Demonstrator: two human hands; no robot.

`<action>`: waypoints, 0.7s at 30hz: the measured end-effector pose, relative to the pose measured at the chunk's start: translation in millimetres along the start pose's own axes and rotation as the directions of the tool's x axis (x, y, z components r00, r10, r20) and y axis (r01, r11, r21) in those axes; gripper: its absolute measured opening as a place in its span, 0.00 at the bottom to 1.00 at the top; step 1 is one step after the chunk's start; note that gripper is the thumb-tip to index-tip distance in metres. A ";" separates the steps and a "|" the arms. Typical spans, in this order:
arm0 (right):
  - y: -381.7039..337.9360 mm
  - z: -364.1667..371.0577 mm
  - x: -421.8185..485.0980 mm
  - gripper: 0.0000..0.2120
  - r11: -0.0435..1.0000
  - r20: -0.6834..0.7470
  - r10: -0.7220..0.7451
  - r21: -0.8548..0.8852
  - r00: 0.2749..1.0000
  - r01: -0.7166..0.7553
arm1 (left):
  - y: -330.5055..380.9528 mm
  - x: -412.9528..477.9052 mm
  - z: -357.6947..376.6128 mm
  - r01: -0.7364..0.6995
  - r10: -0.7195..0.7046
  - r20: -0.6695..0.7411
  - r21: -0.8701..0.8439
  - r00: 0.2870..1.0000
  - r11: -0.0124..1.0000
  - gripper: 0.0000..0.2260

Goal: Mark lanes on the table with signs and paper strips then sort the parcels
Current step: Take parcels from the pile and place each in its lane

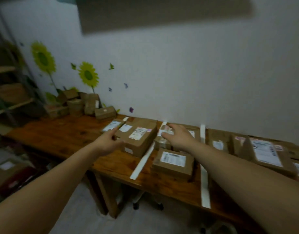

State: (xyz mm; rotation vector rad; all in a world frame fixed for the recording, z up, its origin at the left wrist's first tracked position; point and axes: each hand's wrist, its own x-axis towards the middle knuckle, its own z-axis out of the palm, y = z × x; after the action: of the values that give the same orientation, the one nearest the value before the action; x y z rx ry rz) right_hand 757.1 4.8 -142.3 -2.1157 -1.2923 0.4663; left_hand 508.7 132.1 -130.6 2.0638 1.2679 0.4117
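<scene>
While the left hand points one finger at a flat parcel and holds nothing, the right hand spreads its fingers over small parcels, empty too; a big box sits between them; white paper strips split the wooden table into lanes; more parcels lie far right.

Single view only: wide-angle, head-worn. Aimed forward and down from above the long brown wooden tabletop, toward the white wall behind. Rolled, with the tabletop edge slanting from upper left to lower right. Close range: left hand and right hand stretched in from the bottom corners. Blurred and bowed toward the frame borders.
</scene>
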 end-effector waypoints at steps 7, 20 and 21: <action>-101.6 80.4 95.9 0.36 0.991 0.101 -0.094 -0.086 0.990 0.103 | -94.0 64.5 -102.8 0.121 -0.118 -0.110 0.021 0.987 0.992 0.36; -248.4 239.8 335.0 0.29 0.971 0.260 -0.240 0.058 0.935 0.234 | -223.9 246.3 -238.7 0.263 -0.264 -0.140 -0.026 0.954 0.964 0.34; -258.3 252.0 348.5 0.30 0.972 0.275 -0.236 0.057 0.932 0.229 | -236.2 258.9 -248.7 0.271 -0.273 -0.131 -0.032 0.953 0.962 0.34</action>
State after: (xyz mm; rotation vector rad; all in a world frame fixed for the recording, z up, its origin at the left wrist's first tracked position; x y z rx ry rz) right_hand 598.7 480.6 -156.3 -1.8919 -1.6653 0.6921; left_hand 332.4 524.0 -131.9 1.8397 1.6009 0.4360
